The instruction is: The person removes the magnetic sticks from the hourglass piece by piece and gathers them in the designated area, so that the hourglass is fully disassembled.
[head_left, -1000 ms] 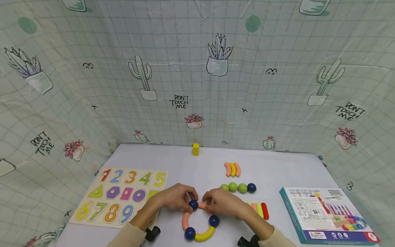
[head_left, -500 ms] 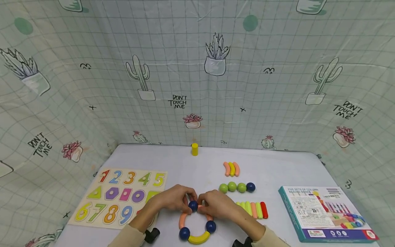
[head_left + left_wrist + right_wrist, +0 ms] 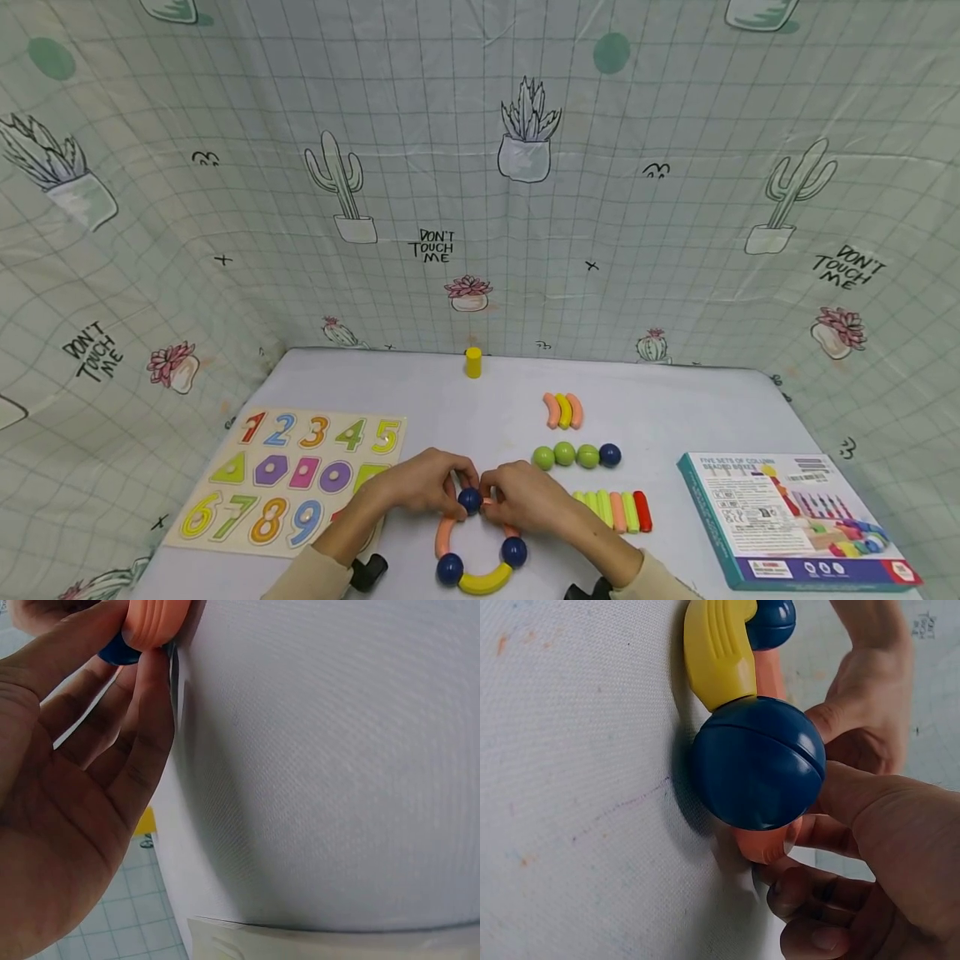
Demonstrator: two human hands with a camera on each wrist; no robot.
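Observation:
In the head view, both hands are at the top of a ring of blue beads and curved pieces on the white table. My left hand [image 3: 431, 483] pinches the top blue bead [image 3: 470, 500] between thumb and fingers. With thumb and fingertips, my right hand [image 3: 528, 497] grips the right pink curved piece [image 3: 763, 844], mostly hidden by that hand from above. Another pink curved piece [image 3: 445, 537] forms the ring's left side. Below are a blue bead [image 3: 450, 569], a yellow curved piece [image 3: 486, 579] and a right-hand blue bead [image 3: 513, 552], large in the right wrist view.
A number-and-shape puzzle board [image 3: 292, 479] lies left. Beyond the right hand are a row of green beads [image 3: 565, 454] ending in blue, several straight sticks [image 3: 617, 511] and three curved pieces [image 3: 563, 411]. A printed box [image 3: 795, 521] lies right; a yellow cylinder [image 3: 473, 363] stands at the back.
My right hand has moved left, closer to the left hand, bringing the pink piece up against the top bead. The ring's lower part has swung left and slightly towards me.

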